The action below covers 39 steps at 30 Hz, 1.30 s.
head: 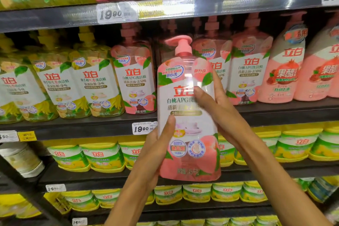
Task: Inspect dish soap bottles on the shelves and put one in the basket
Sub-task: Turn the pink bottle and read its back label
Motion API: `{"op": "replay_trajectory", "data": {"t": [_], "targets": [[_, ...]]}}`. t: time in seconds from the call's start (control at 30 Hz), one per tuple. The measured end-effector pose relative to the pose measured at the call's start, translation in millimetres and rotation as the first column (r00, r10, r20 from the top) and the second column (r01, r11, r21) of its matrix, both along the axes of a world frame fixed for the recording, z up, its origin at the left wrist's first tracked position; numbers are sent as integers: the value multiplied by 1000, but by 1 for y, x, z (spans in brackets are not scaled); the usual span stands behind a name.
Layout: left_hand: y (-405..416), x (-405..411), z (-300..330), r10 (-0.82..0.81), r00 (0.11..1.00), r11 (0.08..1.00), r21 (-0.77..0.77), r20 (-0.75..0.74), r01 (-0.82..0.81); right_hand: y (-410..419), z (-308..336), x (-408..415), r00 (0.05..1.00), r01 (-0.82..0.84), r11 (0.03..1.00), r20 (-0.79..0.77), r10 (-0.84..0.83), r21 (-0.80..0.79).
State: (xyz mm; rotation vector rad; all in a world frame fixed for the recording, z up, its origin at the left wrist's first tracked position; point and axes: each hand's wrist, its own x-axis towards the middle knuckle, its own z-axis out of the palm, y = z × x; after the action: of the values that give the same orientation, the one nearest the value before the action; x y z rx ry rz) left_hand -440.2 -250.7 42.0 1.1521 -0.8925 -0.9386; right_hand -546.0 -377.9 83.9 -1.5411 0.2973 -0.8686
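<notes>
From the head view, a pink peach dish soap bottle point(189, 115) with a pump top is held upright in front of the shelves, between both hands. The left hand point(157, 145) grips its lower left edge, thumb laid across the front label, fingers hidden behind. The right hand point(216, 101) clasps the right side higher up — thumb on the label's front, fingers curled round the back. Behind stand rows of matching pink bottles point(134, 79) and yellow bottles point(95, 82) on the shelf point(77, 124), with a price tag point(143, 128) just left of the held bottle — no basket shows in this view
</notes>
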Motion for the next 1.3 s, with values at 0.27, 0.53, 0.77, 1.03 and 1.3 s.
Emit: {"op": "replay_trajectory", "data": {"t": [0.27,0.53,0.77,1.03,1.3], "targets": [[-8,13,-14,-35,961,996,-74,275,58,4,-15,-8,995,15,1000,97,-15,-5],[-14,19,-24,-45,911,982,-147,410,115,6,-17,-35,994,-80,932,46,103,-354],[-21,10,-30,116,955,969,-243,273,-48,5,-16,-27,981,5,925,181,69,-379],[-19,13,-37,82,977,984,-170,197,-49,-17,-10,-22,952,-248,968,175,251,-38],[-18,10,-30,328,926,936,-195,186,-293,7,-2,-5,979,84,972,200,-40,-220]]}}
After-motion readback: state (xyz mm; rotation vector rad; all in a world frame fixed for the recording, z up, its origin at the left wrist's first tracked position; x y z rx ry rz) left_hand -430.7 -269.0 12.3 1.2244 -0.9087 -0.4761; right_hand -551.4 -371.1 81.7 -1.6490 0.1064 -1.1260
